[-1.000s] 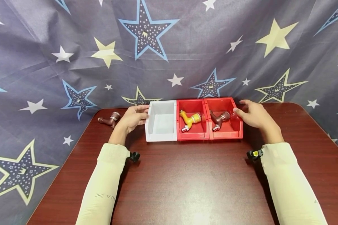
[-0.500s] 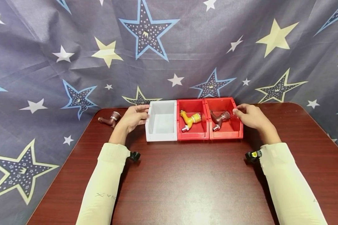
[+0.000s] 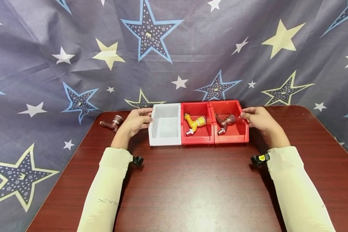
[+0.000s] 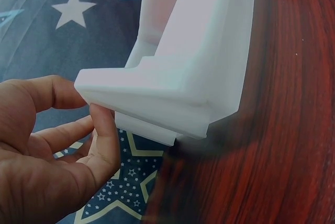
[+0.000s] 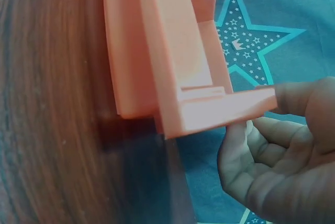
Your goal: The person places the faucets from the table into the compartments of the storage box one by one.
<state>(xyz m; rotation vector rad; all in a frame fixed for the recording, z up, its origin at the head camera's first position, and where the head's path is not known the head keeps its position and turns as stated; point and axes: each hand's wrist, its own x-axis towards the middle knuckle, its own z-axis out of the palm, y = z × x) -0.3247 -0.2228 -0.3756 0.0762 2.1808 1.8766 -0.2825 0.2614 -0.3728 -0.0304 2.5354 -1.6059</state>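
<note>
At twelve o'clock on the desk, a white plastic open-topped bin [image 3: 165,141] is set against a red plastic bin [image 3: 198,139], where a yellow tap [image 3: 193,123] is held. At three o'clock, a second red plastic bin [image 3: 231,138] with a dark-brown tap [image 3: 223,123] is adjoined. The row's outer rims are pinched by the left hand [image 3: 134,122] and right hand [image 3: 262,120]. Another brown tap [image 3: 112,124] is seen at the left hand's nine o'clock, on the reddish-brown wood-grained desk [image 3: 191,183].
</note>
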